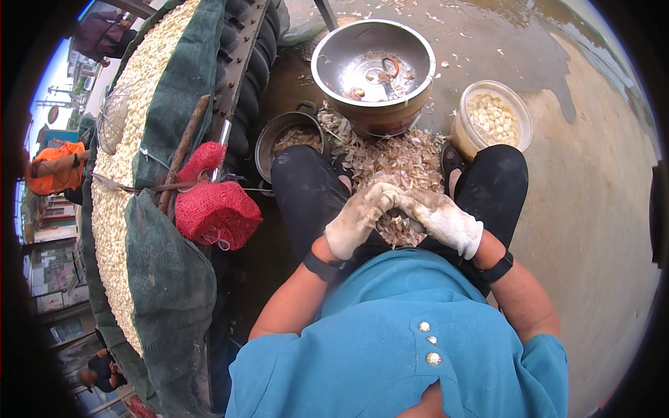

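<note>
We see the white-gloved left hand (pixel 361 219) and the white-gloved right hand (pixel 442 217) brought together in front of the body, between the left knee (pixel 296 166) and the right knee (pixel 503 166). The fingers (pixel 383 196) of both curl inward and meet at the front; we cannot tell whether they are clamped on anything, as the backs of the gloves hide what lies beneath. Husks (pixel 401 164) are nearest to them: a loose, pale heap covers the floor (pixel 585 244) between the shoes (pixel 451 157), and more show right below the hands. Beyond the heap stands a wide steel bowl (pixel 320 78), with scraps and a curved red-orange thing (pixel 394 65) inside. Near the right knee we find a round tub (pixel 465 136) of pale cloves (pixel 493 118); just beside the left knee, a pot (pixel 262 150) holds more husks. Along our left runs a long bank of cloves lined with green cloth (pixel 167 258), with a red net bag (pixel 217 211) and a stick (pixel 186 150) at its near edge.
</note>
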`<action>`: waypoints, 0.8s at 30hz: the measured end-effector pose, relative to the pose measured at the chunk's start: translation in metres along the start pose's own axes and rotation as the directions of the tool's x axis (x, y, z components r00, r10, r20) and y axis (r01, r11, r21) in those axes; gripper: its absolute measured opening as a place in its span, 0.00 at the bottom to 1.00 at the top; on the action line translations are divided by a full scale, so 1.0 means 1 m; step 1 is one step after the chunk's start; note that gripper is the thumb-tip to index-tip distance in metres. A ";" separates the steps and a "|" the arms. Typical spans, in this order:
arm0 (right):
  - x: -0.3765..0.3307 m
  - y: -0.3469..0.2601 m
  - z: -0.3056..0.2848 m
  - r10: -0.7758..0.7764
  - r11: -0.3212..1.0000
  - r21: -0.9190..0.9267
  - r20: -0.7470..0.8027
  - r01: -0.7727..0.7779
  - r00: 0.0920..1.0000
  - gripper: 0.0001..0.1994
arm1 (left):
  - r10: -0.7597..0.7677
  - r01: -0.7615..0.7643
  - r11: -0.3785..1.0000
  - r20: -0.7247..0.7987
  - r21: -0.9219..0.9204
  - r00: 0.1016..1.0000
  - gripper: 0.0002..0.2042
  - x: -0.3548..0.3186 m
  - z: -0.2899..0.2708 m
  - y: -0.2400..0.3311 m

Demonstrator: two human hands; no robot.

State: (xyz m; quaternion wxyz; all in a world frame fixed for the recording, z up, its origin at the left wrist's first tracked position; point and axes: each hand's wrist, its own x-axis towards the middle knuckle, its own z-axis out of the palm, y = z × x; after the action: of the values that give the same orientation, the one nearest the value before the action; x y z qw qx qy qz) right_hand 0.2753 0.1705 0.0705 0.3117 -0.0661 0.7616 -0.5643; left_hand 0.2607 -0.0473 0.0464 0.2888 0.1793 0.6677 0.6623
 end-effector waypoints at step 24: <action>0.001 0.005 -0.003 -0.094 0.961 -0.265 -0.063 0.074 0.994 0.20 | -0.063 0.069 0.980 -0.034 0.189 0.997 0.13 -0.002 -0.004 0.018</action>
State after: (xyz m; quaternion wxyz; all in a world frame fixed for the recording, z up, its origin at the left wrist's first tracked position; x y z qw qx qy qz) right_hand 0.2742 0.1746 0.0661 0.2473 -0.1180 0.8372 -0.4733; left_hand 0.2572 -0.0501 0.0644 0.2829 0.1744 0.7373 0.5882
